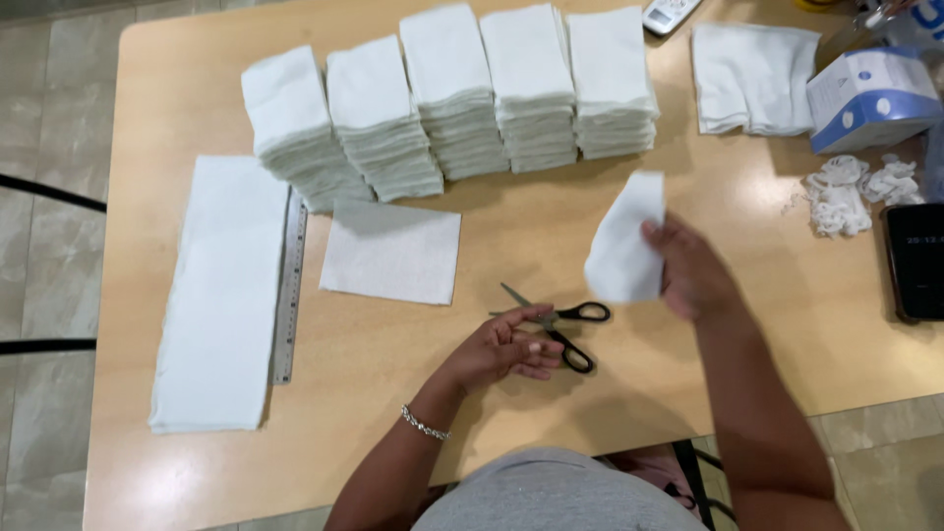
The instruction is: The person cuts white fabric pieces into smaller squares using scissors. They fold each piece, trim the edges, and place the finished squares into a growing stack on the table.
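We hold a small white cloth piece (625, 246) up off the counter (747, 295) in our right hand (693, 275), the fingers pinched on its right edge so it hangs curled and a little blurred, well in front of the stacks. Our left hand (501, 349) rests on the counter with its fingers loosely curled and touching the black-handled scissors (556, 324), which lie with blades partly apart; we cannot tell whether the fingers actually grip a handle loop or only lie against it. We judge that we are at the handling of a freshly cut piece, between cutting and stacking, and that a next move would call for flattening or folding the limp cloth squarely so its edges match the others. To the left of the scissors lies a flat white square (391, 252), and beyond it a metal ruler (289, 295) runs beside a long folded strip of white cloth (221, 295). Across the far side stand five tall stacks of folded pieces (452, 93), close together. At the far right lie a flatter pile of cloth (752, 79), a blue and white box (870, 98), a heap of white trimmings (851, 192) and a dark device (916, 261).
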